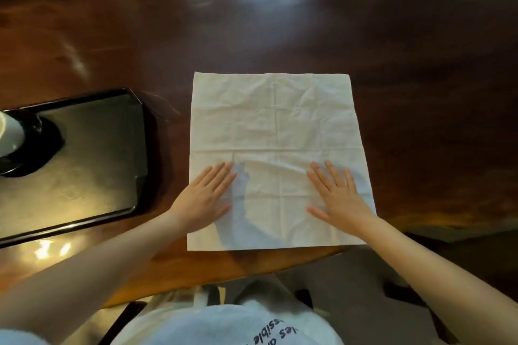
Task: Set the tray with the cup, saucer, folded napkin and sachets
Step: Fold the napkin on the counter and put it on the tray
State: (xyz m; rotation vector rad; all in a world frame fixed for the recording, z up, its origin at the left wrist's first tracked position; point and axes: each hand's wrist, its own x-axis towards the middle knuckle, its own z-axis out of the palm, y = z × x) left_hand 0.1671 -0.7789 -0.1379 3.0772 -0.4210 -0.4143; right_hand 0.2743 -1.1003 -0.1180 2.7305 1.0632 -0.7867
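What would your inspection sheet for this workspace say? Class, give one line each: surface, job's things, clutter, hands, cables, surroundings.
Surface: dark glossy wooden table, light glare.
Job's things: white napkin spread unfolded, creased, near the table's edge; black tray to its left bears the cup on a dark saucer, cut by the frame; sachets not seen.
Clutter: nothing seen.
Hands: left hand and right hand flat on the napkin's near half, fingers straight.
Cables: nothing seen.
Surroundings: white printed shirt, grey floor below.

The left hand (206, 196) lies flat, palm down, fingers straight and together. Well apart to its right, the right hand (337, 194) lies likewise, fingers slightly spread.
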